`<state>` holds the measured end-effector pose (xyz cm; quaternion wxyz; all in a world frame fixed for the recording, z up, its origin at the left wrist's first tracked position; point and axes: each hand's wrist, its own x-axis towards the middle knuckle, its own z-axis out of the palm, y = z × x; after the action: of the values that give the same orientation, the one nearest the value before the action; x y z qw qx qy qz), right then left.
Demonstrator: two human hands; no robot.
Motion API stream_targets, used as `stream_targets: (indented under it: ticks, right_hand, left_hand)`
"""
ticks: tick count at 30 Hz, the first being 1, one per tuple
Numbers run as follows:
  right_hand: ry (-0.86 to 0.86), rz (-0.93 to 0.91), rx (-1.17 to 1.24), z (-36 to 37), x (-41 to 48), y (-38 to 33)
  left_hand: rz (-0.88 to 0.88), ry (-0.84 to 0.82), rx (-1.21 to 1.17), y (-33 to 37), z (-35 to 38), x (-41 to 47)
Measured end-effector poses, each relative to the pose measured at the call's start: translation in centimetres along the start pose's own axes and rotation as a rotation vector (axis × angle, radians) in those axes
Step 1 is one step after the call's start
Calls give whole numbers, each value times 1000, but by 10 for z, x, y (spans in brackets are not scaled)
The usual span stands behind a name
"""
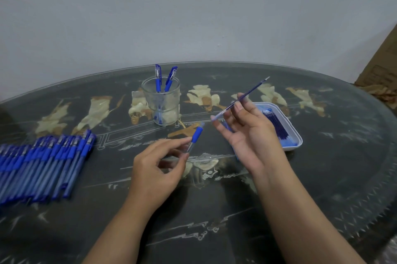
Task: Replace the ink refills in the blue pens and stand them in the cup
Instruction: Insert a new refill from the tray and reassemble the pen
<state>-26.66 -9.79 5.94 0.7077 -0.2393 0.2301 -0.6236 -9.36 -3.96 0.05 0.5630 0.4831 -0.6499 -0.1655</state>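
My left hand (159,165) pinches a clear pen barrel with a blue grip (196,136), its open end pointing up and to the right. My right hand (249,128) holds a thin blue ink refill (247,96) between its fingers, tip up toward the right, its lower end just right of the barrel's opening. Behind them stands a clear glass cup (161,100) with two capped blue pens (164,80) upright in it. A row of several blue pens (43,162) lies at the left.
A white tray (294,132) with several dark blue refills sits right of my right hand. The round dark table (214,210) has a glass top and pale inlay. A brown cardboard box (382,66) stands at the far right, against the wall.
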Motion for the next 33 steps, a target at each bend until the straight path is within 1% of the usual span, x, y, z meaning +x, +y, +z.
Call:
stream_targets:
  ticks: [2, 10, 15, 17, 19, 22, 24, 27, 30, 33]
  right_hand:
    - [0, 18, 32, 0, 1, 5]
    - [29, 58, -29, -3, 2, 8]
    - [21, 20, -84, -3, 1, 8]
    - [7, -40, -206, -2, 0, 8]
    - [-9, -84, -393, 0, -3, 10]
    - [-72, -52, -637, 4, -9, 20]
    - [-104, -48, -725, 6, -11, 26]
    - [-141, -66, -787, 10, -13, 32]
    - [-147, -95, -879, 7, -13, 38]
    - [-153, -144, -1109, 2, -12, 51]
  left_hand:
    - [22, -4, 10, 1, 0, 0]
    - [51, -23, 17, 2, -1, 0]
    - [69, -28, 40, 3, -1, 1]
    - [78, -40, 56, 4, -2, 1]
    - [81, -38, 66, 4, -2, 1]
    - [21, 6, 46, 3, -1, 1]
    - [-35, 35, 16, 4, -2, 0]
    - [-108, 80, -41, 4, -5, 1]
    - [-166, 185, -78, 6, -14, 3]
    - [-253, 323, -136, 5, -28, 7]
